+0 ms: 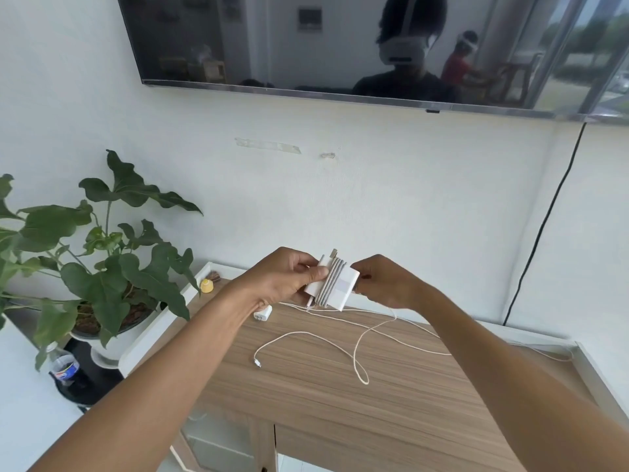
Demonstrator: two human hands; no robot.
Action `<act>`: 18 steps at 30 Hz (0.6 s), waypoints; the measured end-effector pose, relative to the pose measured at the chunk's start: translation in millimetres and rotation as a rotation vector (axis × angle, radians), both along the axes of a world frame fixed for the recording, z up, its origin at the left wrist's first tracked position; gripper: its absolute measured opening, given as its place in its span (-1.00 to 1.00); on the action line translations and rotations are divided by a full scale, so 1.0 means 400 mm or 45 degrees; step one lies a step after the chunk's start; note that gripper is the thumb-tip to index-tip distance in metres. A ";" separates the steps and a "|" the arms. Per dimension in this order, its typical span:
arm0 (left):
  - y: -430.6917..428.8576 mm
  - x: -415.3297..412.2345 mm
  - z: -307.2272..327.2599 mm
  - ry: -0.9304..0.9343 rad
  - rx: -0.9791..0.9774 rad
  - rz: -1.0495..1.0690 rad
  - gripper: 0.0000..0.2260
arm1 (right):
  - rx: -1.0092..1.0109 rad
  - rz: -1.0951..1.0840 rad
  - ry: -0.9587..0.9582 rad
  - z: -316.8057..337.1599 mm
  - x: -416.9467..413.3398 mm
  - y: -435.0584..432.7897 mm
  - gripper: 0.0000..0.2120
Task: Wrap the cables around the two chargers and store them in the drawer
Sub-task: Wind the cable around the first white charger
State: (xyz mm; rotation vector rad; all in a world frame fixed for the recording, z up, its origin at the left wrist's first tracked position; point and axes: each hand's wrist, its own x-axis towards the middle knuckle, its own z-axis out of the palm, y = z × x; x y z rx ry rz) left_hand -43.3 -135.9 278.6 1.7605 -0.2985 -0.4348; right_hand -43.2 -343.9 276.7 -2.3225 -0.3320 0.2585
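The left hand [286, 279] clamps the large charger [345, 290], thumb beside its wound cable [329, 284]. The right hand [384, 282] pinches its far end; the small charger [262, 314] lies below the left fingers

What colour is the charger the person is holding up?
White; the charger shows best in the head view.
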 end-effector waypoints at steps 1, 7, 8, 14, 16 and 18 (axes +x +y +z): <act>0.001 -0.001 -0.003 -0.004 0.023 -0.002 -0.83 | 0.013 0.025 0.081 0.011 0.005 -0.001 -0.58; 0.020 -0.011 -0.003 -0.029 0.116 -0.114 -0.78 | 0.047 0.170 0.503 0.046 0.014 -0.015 -0.59; 0.019 -0.016 0.000 -0.029 0.131 -0.138 -0.79 | 0.047 0.180 0.572 0.050 0.013 -0.017 -0.62; 0.018 -0.027 -0.007 -0.129 0.305 -0.088 -0.79 | 0.044 0.031 0.649 0.078 0.002 0.013 -0.77; 0.016 -0.024 -0.008 -0.166 0.367 -0.031 -0.77 | -0.005 -0.047 0.591 0.091 0.000 0.030 -0.77; 0.013 -0.019 -0.008 -0.197 0.383 0.028 -0.76 | -0.143 -0.102 0.495 0.106 -0.005 0.049 -0.77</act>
